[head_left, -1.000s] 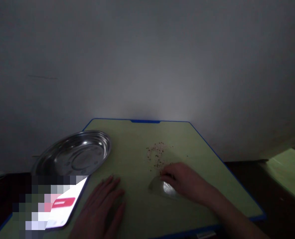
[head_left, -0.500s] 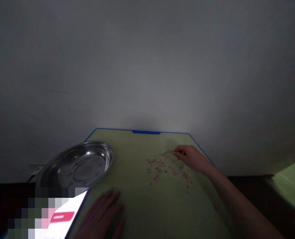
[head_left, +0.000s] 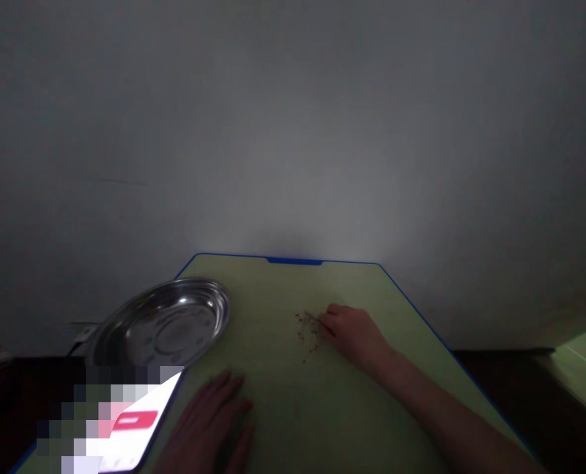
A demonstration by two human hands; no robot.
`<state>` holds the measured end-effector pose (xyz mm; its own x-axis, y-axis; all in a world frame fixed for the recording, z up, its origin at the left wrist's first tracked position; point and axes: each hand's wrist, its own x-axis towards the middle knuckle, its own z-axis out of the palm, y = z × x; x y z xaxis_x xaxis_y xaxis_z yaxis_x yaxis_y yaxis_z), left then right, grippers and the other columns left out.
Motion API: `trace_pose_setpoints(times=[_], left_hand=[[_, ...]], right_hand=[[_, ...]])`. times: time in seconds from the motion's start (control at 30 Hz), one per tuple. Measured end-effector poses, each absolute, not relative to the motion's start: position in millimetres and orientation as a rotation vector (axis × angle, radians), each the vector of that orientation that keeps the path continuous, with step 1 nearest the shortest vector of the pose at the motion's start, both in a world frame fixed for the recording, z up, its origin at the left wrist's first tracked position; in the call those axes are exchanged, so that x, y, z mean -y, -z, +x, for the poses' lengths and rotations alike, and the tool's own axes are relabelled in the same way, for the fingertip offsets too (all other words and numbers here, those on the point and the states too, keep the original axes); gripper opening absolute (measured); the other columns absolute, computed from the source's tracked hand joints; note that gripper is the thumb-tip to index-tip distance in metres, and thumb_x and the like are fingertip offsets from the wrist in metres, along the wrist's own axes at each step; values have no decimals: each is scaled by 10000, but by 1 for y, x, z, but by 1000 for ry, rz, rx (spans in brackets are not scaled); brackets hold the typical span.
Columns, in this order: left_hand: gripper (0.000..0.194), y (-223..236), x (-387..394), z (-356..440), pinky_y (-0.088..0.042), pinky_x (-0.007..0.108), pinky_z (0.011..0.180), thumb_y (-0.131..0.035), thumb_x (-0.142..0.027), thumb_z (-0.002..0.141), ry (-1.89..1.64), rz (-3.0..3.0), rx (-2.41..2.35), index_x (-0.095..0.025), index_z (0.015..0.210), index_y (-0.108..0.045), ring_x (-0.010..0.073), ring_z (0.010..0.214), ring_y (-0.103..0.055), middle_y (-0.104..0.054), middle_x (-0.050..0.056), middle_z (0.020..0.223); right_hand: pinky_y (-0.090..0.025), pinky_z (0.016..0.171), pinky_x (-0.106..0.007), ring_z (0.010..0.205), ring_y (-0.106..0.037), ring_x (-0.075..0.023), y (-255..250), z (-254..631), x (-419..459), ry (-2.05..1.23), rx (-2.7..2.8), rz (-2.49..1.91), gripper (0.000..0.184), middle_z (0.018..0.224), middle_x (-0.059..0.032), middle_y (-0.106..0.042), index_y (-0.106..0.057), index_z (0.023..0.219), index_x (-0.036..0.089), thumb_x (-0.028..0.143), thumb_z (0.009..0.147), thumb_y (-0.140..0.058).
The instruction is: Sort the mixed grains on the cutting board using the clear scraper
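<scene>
My right hand point(head_left: 349, 332) pinches a thin, blurred object point(head_left: 313, 318) over the scattered grains point(head_left: 307, 337); my left point(head_left: 207, 421) lies spread on the desk point(head_left: 273, 408).

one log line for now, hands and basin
right hand: pinching thin object by scattered specks; left hand: open on table; metal basin: at left

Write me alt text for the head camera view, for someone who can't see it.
The right hand pinches a thin, blurred object beside scattered dark specks on a pale green, blue-edged table. The left hand rests open nearby; beyond it, at left, are a shiny metal basin and a lit, partly pixelated screen.
</scene>
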<state>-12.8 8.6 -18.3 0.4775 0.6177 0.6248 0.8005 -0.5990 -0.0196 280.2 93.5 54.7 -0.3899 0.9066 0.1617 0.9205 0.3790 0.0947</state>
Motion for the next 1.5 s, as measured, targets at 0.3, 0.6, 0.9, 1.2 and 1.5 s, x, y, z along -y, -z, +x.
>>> trace_pose_setpoints(times=[0.3,0.6,0.9,1.2,1.5], left_hand=[[305,11,-4,-6,-637,474,798,-495,-457,930,832,-2422,1274,-286,1073,-703,297,1066,-714,-734,59,1209],[300,5,-1,-5,-627,484,822,-508,-448,925,840,-2457,1324,-275,1064,-709,298,1084,-706,-728,67,1221],[317,1,0,0,-633,496,790,-485,-454,938,837,-2443,1317,-260,1038,-715,301,1054,-719,-744,82,1182],[294,-1,-1,0,-630,494,801,-494,-441,936,844,-2460,1318,-266,1034,-708,298,1065,-715,-741,78,1188],[258,4,0,-4,-605,472,881,-570,-409,891,840,-2496,1392,-286,1073,-706,292,1123,-686,-715,55,1250]], right_hand=[[-473,657,-313,718,-666,-204,-55,299,-34,237,2643,-1398,149,791,-36,-702,-725,889,201,135,916,-594],[-490,682,-284,756,-661,-176,-75,337,-25,-443,2253,-1387,205,847,-49,-714,-728,932,190,217,958,-526],[-478,690,-250,751,-678,-161,-62,312,-22,-760,2278,-1448,171,817,-14,-754,-758,875,200,164,895,-592],[-447,662,-290,736,-662,-202,-55,312,-80,-367,2260,-1593,198,808,-76,-744,-749,855,158,157,908,-558],[-492,701,-280,789,-693,-188,-79,301,-126,-147,2243,-1602,198,883,-60,-769,-735,938,183,195,946,-538]])
